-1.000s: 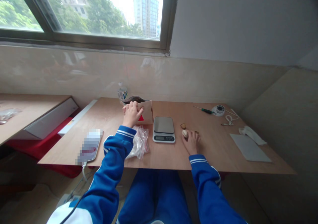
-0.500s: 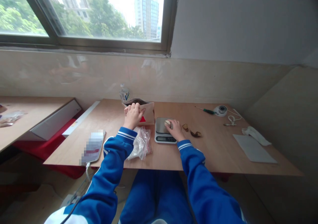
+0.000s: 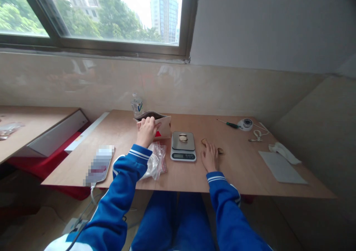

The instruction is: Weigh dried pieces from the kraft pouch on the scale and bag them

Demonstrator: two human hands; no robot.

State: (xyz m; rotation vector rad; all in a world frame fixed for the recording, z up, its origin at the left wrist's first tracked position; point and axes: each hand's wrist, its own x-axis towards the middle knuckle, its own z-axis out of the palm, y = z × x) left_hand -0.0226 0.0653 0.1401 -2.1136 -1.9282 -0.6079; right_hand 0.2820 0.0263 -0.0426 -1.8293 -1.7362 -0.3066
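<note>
A light paper bag with a red mark (image 3: 164, 127) stands with its mouth gaping at the back of the table. My left hand (image 3: 147, 131) grips its near rim, fingers curled over the edge. To the right, a small digital scale (image 3: 183, 156) carries pale dried slices (image 3: 183, 137) on its metal plate. My right hand (image 3: 210, 157) lies low over the table beside the scale, fingers stretched out and a little apart. Close to its fingertips is a brown dried piece (image 3: 204, 142); another brown piece (image 3: 220, 150) shows just past the hand, partly hidden by it.
Clear zip bags (image 3: 155, 163) lie in front of the paper bag. A phone (image 3: 101, 165) with a cable is at the left, and a plastic bottle (image 3: 137, 104) stands behind. Farther right are a screwdriver (image 3: 232, 125), a white camera (image 3: 246, 124) and a white sheet (image 3: 280, 167).
My right hand has left the scale, leaving pale slices on its plate, and has moved right to the brown pieces. My left hand still holds the bag.
</note>
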